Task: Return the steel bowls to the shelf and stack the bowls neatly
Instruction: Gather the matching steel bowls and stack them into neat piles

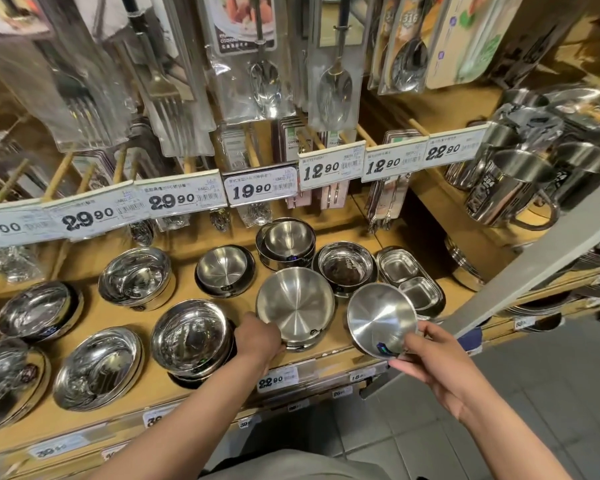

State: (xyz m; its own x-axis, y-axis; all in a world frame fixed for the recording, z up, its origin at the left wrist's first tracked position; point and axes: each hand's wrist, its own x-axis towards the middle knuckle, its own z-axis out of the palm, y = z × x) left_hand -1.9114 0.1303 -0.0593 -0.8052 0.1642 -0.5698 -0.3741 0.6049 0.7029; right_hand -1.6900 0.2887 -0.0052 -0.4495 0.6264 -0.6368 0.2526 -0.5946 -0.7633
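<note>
A brushed steel bowl point(296, 304) sits on top of a short stack at the front of the wooden shelf point(246, 375). My left hand point(258, 337) grips its near-left rim. My right hand point(430, 355) holds a smaller steel bowl point(381, 318) by its lower edge, tilted toward me in the air just right of that stack. A dark sticker shows on the small bowl near my fingers. More steel bowl stacks stand around: one point(191, 337) left of my left hand, one point(225, 270) behind it, one point(286, 242) farther back.
Divided steel trays point(409, 282) and a dark-lined bowl point(346, 266) sit at the shelf's right. Packaged forks and spoons point(267, 81) hang above price tags point(260, 190). Steel mugs point(513, 192) fill the right shelf. A grey post point(534, 268) slants by my right hand.
</note>
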